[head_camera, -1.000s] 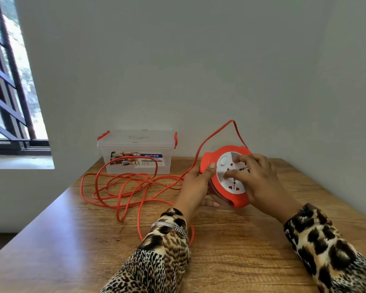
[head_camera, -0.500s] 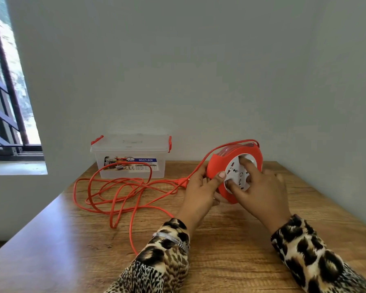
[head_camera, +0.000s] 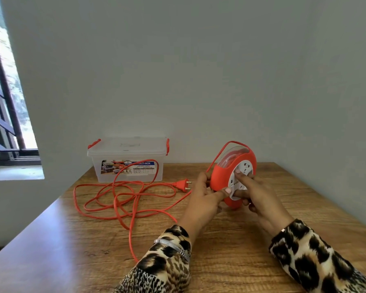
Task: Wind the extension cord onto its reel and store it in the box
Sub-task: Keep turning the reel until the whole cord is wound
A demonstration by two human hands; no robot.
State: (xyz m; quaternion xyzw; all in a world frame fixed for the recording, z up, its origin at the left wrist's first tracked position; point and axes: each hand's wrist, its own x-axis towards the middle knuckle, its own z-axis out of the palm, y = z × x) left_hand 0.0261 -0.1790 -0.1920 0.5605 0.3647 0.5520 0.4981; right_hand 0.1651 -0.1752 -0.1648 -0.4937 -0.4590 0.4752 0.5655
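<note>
Left hand (head_camera: 207,195) grips the reel (head_camera: 234,176) by its rim, right hand (head_camera: 254,194) fingers press its white face; loose cord (head_camera: 123,199) (tangled on the table (head_camera: 241,250)) could knot while winding; box (head_camera: 128,159) sits closed

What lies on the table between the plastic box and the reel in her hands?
In the head view, the plug lies between the plastic box and the reel, with loose orange cord trailing left from it. Otherwise bare table.
</note>
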